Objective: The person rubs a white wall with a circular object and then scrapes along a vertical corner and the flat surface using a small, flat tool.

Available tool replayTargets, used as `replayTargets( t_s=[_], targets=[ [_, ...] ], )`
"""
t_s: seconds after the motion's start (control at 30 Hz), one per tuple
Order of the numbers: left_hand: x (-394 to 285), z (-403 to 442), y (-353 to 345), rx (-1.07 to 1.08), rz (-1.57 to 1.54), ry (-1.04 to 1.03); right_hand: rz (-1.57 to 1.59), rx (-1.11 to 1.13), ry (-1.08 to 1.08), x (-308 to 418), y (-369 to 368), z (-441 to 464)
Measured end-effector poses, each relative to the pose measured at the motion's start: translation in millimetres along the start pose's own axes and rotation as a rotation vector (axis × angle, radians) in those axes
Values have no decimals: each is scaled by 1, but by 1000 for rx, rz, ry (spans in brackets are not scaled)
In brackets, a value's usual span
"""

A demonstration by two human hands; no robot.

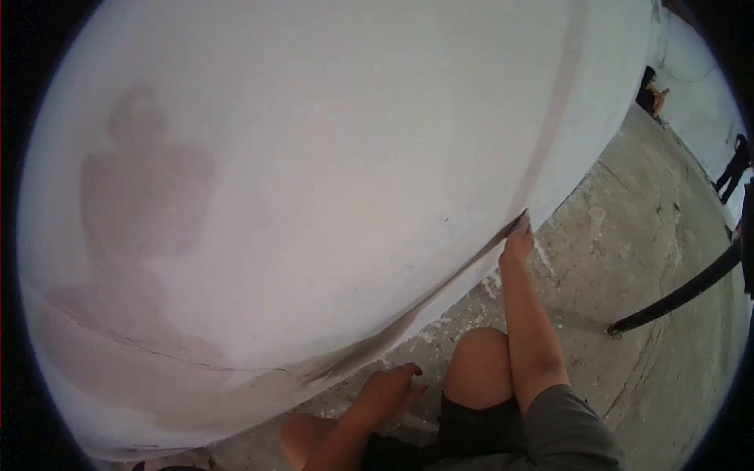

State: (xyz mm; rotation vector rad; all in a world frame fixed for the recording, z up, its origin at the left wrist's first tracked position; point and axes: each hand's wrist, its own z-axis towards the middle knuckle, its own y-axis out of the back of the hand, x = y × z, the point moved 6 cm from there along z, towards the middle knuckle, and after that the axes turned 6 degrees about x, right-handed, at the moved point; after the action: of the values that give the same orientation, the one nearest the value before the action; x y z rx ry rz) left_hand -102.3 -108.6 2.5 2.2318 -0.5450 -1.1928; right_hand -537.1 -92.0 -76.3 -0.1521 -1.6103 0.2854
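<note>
A large white wall fills most of the view, bowed by the lens. My right hand reaches forward to the wall's lower part, near where it meets the floor. Its fingers are closed around a thin, dark-edged piece pressed close to the wall; its kind is too small to make out. The arm's shadow runs along the wall below it. My left hand hangs beside my knees, fingers loosely bent and apart, with nothing seen in it. A long crack crosses the wall at lower left.
Rough concrete floor with white flecks lies along the wall's foot. On the right, a dark bar slants down to the floor. Two other people are farther off, one crouching and one standing.
</note>
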Motion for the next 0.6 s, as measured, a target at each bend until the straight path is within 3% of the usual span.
replayTargets(
  t_s=[0.4,0.53,0.6],
  targets=[
    [-13,-76,9,-251,6,-183,86,79,-21,88,-35,-123],
    [-9,-94,8,-264,-35,-167,32,86,59,77,-42,-133],
    [-9,-105,9,-314,-31,-188,200,98,12,71,-50,-143]
  ],
)
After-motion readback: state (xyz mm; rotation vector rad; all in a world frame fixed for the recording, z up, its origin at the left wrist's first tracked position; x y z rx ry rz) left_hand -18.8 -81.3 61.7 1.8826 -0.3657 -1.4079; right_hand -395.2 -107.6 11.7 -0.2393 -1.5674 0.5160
